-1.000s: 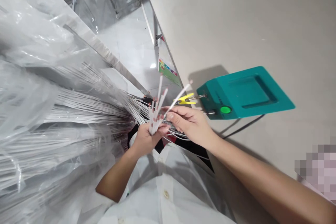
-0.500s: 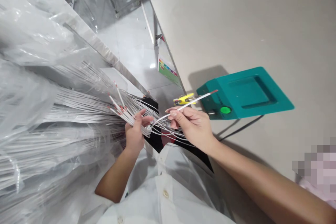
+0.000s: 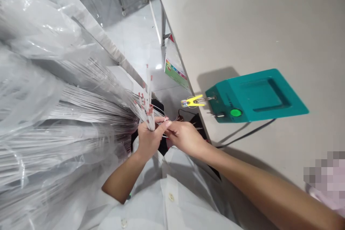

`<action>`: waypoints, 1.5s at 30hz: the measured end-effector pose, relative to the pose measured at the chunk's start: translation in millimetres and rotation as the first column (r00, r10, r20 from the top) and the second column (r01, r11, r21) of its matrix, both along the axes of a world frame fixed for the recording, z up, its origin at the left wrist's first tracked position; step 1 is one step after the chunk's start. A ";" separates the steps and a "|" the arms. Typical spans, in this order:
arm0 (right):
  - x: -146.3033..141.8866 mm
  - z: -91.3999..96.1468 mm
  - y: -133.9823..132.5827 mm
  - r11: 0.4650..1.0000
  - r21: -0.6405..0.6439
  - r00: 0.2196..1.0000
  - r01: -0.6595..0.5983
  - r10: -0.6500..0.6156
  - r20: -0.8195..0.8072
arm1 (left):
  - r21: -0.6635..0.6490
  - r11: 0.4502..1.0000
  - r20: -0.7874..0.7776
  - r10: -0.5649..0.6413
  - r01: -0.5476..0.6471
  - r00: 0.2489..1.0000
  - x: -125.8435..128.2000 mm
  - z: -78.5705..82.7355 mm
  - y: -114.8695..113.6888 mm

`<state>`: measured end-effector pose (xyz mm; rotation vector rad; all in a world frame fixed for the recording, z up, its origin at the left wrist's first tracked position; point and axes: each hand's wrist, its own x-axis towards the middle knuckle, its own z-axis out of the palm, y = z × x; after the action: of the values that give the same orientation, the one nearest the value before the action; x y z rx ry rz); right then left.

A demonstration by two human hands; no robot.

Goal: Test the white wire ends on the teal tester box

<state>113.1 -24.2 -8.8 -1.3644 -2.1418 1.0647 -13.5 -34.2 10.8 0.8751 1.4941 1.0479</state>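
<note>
A bundle of thin white wires with reddish tips (image 3: pixel 148 111) stands up out of my left hand (image 3: pixel 149 138), which is closed around it. My right hand (image 3: pixel 184 136) meets the left at the thumb, its fingers curled together on white wire (image 3: pixel 164 135) that passes between both hands. Its fingertips are partly hidden, so how many strands it pinches is unclear. Behind the hands, long lengths of white wire (image 3: pixel 88 109) run leftward in plastic wrapping. To the right on the table sits a teal device (image 3: pixel 242 97) with a green button (image 3: pixel 236 113).
A yellow clip (image 3: pixel 195 100) on the device's metal post juts past the table edge. Clear plastic sheeting (image 3: pixel 29 75) covers the wires at left. A black cable (image 3: pixel 246 134) trails from the device across the pale table (image 3: pixel 256 18). A printed carton (image 3: pixel 175 68) stands below the table.
My right hand has moved left and down to meet my left hand; the single wire it held out toward the device no longer sticks out there. The left hand's bundle has turned more upright.
</note>
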 end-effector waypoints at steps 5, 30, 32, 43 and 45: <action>2.4 -0.6 3.3 0.997 -0.026 0.996 -0.073 0.071 -0.045 | 0.057 0.991 0.163 0.113 -0.124 0.980 1.9 -4.7 1.2; 11.8 11.7 5.2 0.953 0.064 0.851 0.297 -0.234 -0.471 | 0.056 0.989 -0.054 -0.132 0.135 0.990 -2.5 2.3 -1.1; 12.3 10.8 5.3 0.954 0.106 0.875 0.279 -0.207 -0.438 | 0.045 0.986 -0.058 -0.155 0.157 0.986 -3.8 -0.5 -2.2; 14.8 8.6 7.6 0.950 0.217 0.942 0.225 -0.155 -0.297 | -0.003 0.996 0.038 -0.092 0.092 0.995 -8.2 -9.9 -6.2; 15.8 9.0 8.2 0.948 0.206 0.934 0.242 -0.170 -0.313 | -0.002 0.995 0.031 -0.095 0.096 0.995 -9.4 -9.4 -5.5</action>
<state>128.9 -16.0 0.2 -1.2039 -1.7996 0.8319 -22.9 -39.7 1.4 0.9150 1.4142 0.9841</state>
